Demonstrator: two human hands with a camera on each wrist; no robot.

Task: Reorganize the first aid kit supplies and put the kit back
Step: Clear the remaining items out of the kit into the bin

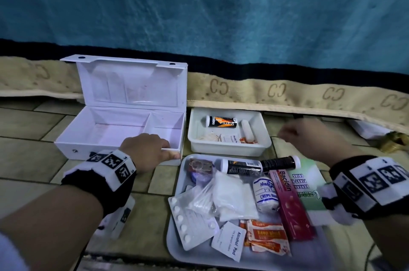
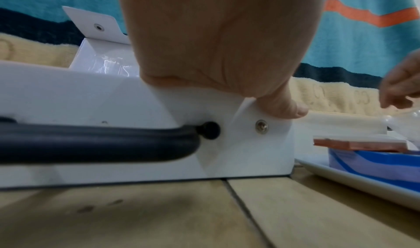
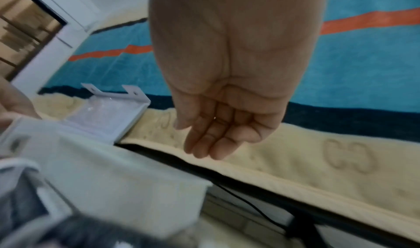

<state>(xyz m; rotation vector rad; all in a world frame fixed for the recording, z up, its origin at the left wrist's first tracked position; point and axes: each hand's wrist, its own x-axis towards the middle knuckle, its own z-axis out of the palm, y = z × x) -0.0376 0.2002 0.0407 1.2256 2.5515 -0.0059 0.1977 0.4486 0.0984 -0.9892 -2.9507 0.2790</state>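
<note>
Nearest to me, at the lower right of the head view, I see the flat tray (image 1: 174,246) heaped with supplies: a blister pack of tablets (image 1: 190,224), an alcohol pad sachet (image 1: 229,241), orange plaster wrappers (image 1: 267,237), a crepe bandage roll (image 1: 265,191), a red Bacidin box (image 1: 290,202) and two dark tubes (image 1: 261,164). My right hand (image 1: 309,138) hangs above the tray's far right edge, fingers loosely together and relaxed, holding nothing; the right wrist view shows the bare palm. At centre left my left hand (image 1: 147,151) grips the front right rim of the first aid kit (image 1: 119,124), thumb on the outside wall and fingers curled over the edge. The kit sits on the wooden floor (image 1: 28,155), lid upright, both compartments bare. Just beside it, centre frame, a white tub (image 1: 263,138) holds an orange-and-black tube (image 1: 221,121) and small packets. Farthest, a beige-and-blue blanket (image 1: 199,16) fills the top.
</note>
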